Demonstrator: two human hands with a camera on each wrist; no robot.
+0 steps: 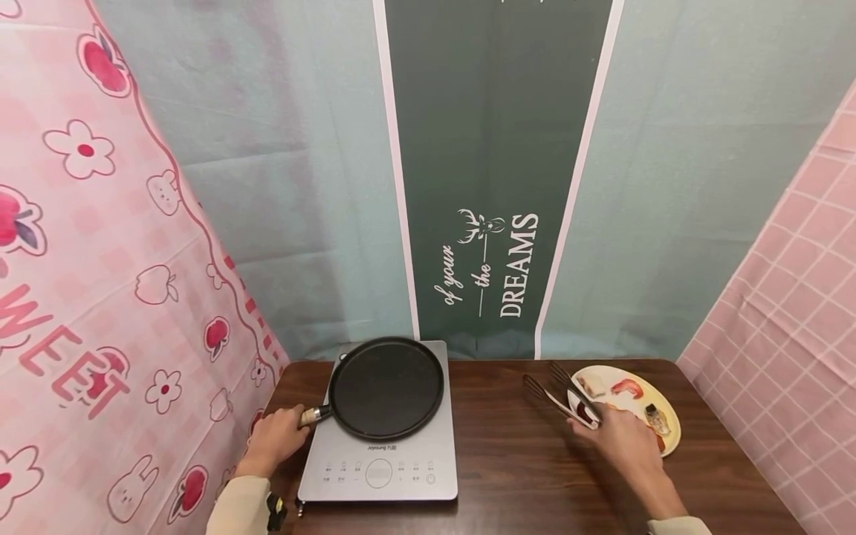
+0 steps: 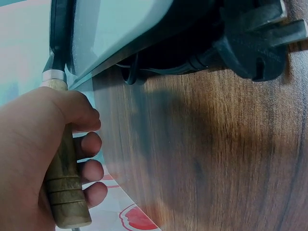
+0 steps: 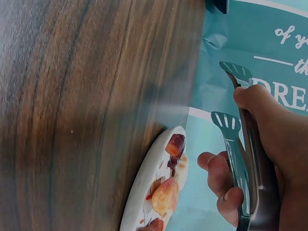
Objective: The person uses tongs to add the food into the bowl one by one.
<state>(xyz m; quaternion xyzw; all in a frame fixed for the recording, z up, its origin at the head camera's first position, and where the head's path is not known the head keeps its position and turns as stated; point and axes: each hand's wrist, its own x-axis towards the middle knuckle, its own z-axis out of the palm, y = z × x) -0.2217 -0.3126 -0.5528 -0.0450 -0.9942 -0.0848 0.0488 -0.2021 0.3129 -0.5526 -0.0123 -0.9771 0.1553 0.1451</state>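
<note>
At the person's left side, the left grip (image 1: pixel 279 438) is clamped round the wooden handle (image 2: pixel 66 195) of the pan (image 1: pixel 388 386). The pan sits beyond and to the right of that grip, on the cooker (image 1: pixel 438 446), which stands on the worktop (image 1: pixel 508 453). Right grip (image 1: pixel 625 443) is clamped on the tongs (image 3: pixel 259 173); their slotted tips (image 3: pixel 230 131) stand apart, ahead and left of it. Just beyond and right of the right grip lies the plate (image 1: pixel 671 422), bearing several pieces of food (image 1: pixel 627 387). Across from the left grip, a black plug (image 2: pixel 257 55) shows by the cooker's edge.
</note>
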